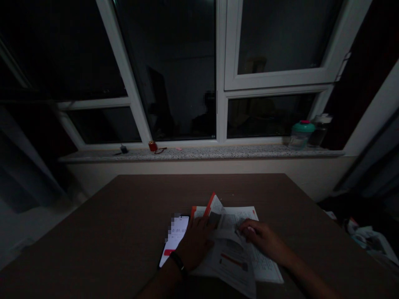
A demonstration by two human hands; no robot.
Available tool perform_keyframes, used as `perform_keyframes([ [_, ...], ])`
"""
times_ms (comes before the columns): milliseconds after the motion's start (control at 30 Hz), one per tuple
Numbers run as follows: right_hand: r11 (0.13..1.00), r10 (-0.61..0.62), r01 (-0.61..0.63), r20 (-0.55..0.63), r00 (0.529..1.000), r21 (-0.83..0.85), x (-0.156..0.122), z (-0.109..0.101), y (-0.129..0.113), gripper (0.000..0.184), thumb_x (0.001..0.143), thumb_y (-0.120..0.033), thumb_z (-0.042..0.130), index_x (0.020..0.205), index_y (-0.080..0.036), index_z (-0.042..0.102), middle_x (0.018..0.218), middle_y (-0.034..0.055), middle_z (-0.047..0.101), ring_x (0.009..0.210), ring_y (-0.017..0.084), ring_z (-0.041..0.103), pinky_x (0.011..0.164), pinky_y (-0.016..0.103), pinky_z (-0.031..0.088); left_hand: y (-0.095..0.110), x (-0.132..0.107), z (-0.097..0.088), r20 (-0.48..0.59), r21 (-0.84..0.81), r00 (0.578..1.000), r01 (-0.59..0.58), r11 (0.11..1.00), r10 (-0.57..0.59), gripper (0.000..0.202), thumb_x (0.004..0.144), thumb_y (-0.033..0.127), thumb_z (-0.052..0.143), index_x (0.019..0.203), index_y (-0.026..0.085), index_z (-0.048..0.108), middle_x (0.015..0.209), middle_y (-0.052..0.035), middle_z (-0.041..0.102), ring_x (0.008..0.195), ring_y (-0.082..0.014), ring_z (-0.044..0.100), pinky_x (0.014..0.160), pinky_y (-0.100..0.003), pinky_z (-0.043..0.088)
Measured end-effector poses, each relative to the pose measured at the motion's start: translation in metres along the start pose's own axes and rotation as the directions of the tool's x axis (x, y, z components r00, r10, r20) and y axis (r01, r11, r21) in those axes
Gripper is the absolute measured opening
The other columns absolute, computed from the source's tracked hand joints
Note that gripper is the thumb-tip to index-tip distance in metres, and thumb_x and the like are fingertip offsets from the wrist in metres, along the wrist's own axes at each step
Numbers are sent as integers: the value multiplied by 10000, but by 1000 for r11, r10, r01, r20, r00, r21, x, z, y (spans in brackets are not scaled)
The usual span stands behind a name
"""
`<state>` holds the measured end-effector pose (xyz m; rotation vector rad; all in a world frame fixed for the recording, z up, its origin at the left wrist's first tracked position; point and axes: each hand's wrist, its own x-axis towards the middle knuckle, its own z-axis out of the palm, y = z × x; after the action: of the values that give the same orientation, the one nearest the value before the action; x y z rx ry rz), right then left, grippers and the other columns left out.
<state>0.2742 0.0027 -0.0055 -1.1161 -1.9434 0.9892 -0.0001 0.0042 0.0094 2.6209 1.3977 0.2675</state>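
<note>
On my feed the left hand [195, 245] lay flat, fingers spread apart, pressing on the left side of an open booklet [237, 259] on the desk [124, 216]. A black band [178, 261] sat on that wrist. The right hand [263, 237] rested on the booklet's right page, near the left hand, with its fingers bent onto a lifted sheet. I could not tell whether it pinched the sheet or only touched it. 1 red-edged page [213, 205] stood up just beyond the left hand's fingertips. A lit phone [175, 238] lay just beside the left hand's outer edge. Well beyond both hands, the windowsill [218, 153] carried a teal-lidded jar [301, 133] and a small red object [152, 145].
</note>
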Motion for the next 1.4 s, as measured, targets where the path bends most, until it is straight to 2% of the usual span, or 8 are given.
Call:
perform_keyframes([
  [167,1000,-19,19,-40,999,-1,-1,-4,6,384,993,-448,336,1055,-202,625,849,36,638,731,169,615,684,288,473,-2,-3,-3,11,-32,998,-64,997,64,597,766,52,486,1327,257,502,1487,-60,397,1353,-270,352,1133,-526,214],
  [267,999,-22,20,-48,999,-36,-1,-4,5,343,986,-393,343,1079,-208,617,841,26,639,721,161,616,685,286,474,-1,-2,-7,-4,-78,994,-112,991,113,569,735,18,453,1245,251,554,1438,-47,458,1297,-251,416,1111,-491,265],
  [467,998,4,-10,-81,997,-67,-1,0,7,293,944,-303,410,1185,-221,555,902,32,661,713,156,613,677,283,482,1,2,-8,-86,-84,991,-109,990,102,224,938,134,425,974,203,636,1113,-62,632,1047,-241,555,960,-396,400],
  [600,1000,25,-25,-99,995,-6,-2,2,10,353,957,-326,406,1295,-227,426,987,52,664,708,155,615,672,289,496,6,3,-12,-68,-97,996,-60,993,53,218,1008,246,423,1023,209,637,1007,-44,630,953,-220,571,860,-342,428],
  [767,994,39,-49,-102,994,-96,-2,1,4,285,948,-383,454,1174,-225,527,869,19,646,721,165,593,652,269,461,8,1,-14,-44,-131,998,-59,990,54,209,1009,274,460,1102,260,647,1041,-25,607,979,-213,556,836,-326,427],
  [867,983,41,-62,-125,991,-173,-1,0,1,318,913,-377,506,1184,-223,569,850,12,639,733,177,590,655,273,449,7,1,-9,-35,-139,996,-81,987,77,206,977,279,527,1158,281,626,1117,-30,584,1016,-225,542,860,-344,429],
  [1133,973,55,-90,-169,984,-211,1,3,13,348,883,-303,512,1222,-225,518,862,5,630,722,172,587,649,273,440,8,-1,-4,-52,-206,981,-193,959,187,196,962,244,568,1155,262,595,1298,-14,554,1173,-226,489,1001,-365,373],
  [1400,976,58,-95,-185,981,-196,4,7,14,200,835,-291,562,1022,-231,523,763,-27,587,659,154,558,592,250,410,16,-1,-20,11,-241,980,-189,952,197,119,955,210,539,1003,244,642,1115,2,639,1035,-214,558,907,-344,405],
])
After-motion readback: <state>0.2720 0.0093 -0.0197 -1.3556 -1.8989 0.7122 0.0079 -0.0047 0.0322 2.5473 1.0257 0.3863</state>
